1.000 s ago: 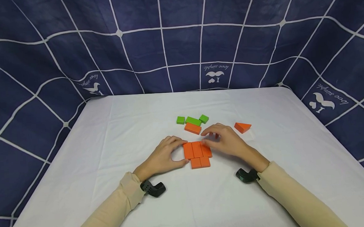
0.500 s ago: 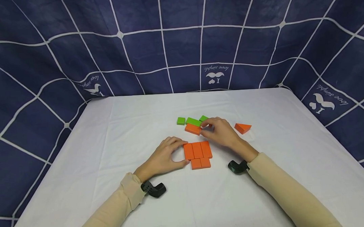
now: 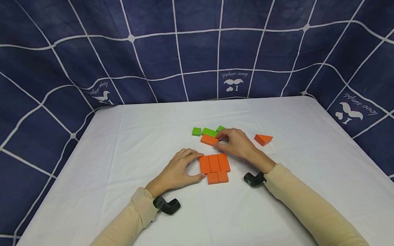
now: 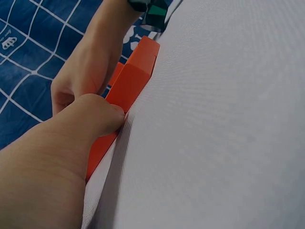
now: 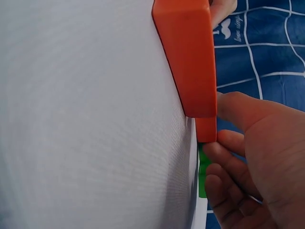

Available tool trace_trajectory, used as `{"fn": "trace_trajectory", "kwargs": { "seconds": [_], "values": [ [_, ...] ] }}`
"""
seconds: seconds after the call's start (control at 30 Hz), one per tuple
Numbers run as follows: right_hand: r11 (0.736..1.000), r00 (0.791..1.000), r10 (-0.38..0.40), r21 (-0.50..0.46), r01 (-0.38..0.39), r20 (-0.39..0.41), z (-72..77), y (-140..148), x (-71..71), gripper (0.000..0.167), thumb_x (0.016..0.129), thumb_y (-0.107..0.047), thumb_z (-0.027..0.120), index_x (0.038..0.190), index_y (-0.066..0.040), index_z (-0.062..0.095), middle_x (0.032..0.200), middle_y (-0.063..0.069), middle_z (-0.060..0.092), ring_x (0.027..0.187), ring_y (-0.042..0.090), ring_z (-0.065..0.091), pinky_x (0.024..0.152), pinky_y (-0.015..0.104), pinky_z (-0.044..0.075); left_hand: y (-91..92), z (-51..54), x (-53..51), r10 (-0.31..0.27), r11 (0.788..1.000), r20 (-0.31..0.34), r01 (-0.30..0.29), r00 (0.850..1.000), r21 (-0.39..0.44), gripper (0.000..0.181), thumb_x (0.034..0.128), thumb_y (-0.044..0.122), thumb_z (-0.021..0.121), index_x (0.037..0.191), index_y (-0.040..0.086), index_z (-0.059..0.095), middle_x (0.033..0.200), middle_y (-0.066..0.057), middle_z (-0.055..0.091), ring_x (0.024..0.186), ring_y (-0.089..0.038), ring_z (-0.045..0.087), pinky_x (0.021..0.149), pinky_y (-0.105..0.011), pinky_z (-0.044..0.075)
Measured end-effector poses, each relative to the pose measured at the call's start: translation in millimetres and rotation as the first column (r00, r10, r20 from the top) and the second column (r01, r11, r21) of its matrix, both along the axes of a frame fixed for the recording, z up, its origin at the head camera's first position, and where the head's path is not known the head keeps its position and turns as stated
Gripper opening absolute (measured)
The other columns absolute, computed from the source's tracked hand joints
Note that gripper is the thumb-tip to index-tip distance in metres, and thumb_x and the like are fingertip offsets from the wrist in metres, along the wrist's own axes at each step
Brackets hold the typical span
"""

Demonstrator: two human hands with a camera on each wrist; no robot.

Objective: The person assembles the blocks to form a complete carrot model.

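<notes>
The right hand has its thumb and finger bent around the right end of a loose orange block, and it pinches that end. The block lies flat, just left of the fingertips. The left hand has its thumb and a finger spread wide. They hold the left orange block, the finger at its far end and the thumb at its near end.

Going right from the left hand, next to the held block, come the middle orange block and the right orange block, making a row of three. Two short orange blocks sit on the near side of that row, just right of the left thumb.

Past the right fingers, a long green block lies just beside the loose one. One small green block is farther left. Another small green block peeks out behind the right finger. An orange wedge sits to the right of the right hand, apart from everything. Under both hands is a white cloth. Far beyond them hangs a blue curtain with white lines.
</notes>
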State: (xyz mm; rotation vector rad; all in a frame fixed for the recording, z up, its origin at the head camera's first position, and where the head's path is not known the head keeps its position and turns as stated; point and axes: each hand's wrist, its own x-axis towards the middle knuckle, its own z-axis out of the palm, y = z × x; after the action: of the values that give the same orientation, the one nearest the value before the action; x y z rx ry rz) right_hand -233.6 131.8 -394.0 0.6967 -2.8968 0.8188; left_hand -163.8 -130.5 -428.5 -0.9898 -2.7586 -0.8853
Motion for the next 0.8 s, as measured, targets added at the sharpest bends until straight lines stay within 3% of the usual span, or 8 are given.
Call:
{"fn": "trace_trajectory", "kwargs": {
  "seconds": [0.33, 0.8],
  "values": [
    [1.0, 1.0, -0.013, 0.006, 0.013, -0.011, 1.1, 1, 2.9, 0.032, 0.086, -0.03, 0.082, 0.112, -0.011, 0.079, 0.084, 0.0, 0.069, 0.08, 0.019, 0.057, 0.073, 0.032, 0.046, 0.5, -0.2, 0.5, 0.003, 1.0, 0.019, -0.003, 1.0, -0.017, 0.064, 0.0858, 0.048, 0.078, 0.14, 0.018, 0.063, 0.134, 0.001, 0.06, 0.124, -0.018, 0.051, 0.111, -0.046, 0.041],
    [0.997, 0.997, 0.007, -0.081, -0.014, -0.081, 10.1, 13, 17.9, 0.029, 0.085, -0.025, 0.081, 0.111, -0.011, 0.079, 0.097, 0.004, 0.074, 0.085, 0.019, 0.061, 0.077, 0.033, 0.05, 0.0, 2.5, 0.4, 0.003, 1.0, 0.026, -0.002, 1.0, -0.015, 0.064, 0.086, 0.047, 0.078, 0.141, 0.017, 0.062, 0.133, -0.001, 0.06, 0.124, -0.019, 0.051, 0.111, -0.048, 0.042]
  ]
}}
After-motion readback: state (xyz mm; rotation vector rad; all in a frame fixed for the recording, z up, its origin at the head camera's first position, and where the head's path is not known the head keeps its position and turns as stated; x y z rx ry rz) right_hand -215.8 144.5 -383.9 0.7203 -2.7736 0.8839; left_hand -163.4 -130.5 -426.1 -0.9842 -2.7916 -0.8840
